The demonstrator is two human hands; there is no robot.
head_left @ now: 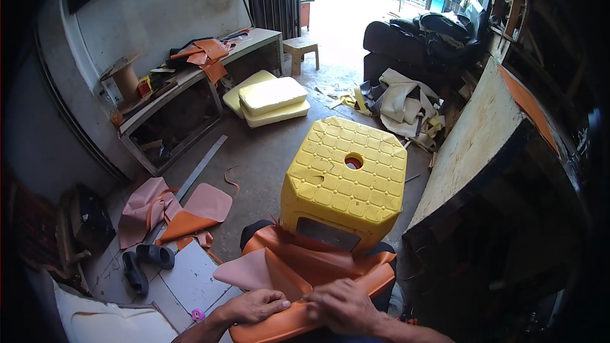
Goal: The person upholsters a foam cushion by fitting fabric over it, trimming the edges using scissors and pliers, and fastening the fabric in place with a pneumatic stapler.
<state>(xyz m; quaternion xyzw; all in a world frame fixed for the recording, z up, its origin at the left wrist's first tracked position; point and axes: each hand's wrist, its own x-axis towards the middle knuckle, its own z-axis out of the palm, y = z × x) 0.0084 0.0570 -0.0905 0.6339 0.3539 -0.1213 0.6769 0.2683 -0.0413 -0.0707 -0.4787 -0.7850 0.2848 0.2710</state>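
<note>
A piece of orange vinyl upholstery [337, 263] with a pale pink underside lies across my lap, its near edge forming a rounded band. My left hand [257, 305] is closed on this near edge, the thumb pressed on top. Close beside it, my right hand [343, 306] has its fingers curled over the same edge and is slightly blurred. Whatever the right fingers pinch is hidden. Just beyond the vinyl stands a yellow plastic stool [346, 174] with a round hole in its top.
On the floor at left are orange vinyl scraps [206, 209], a long metal ruler [202, 166], dark sandals [145, 267] and a pink tape measure [197, 315]. Yellow foam cushions [273, 98] lie beside a workbench [260, 41]. A large board [473, 146] leans at right, near material scraps [406, 101].
</note>
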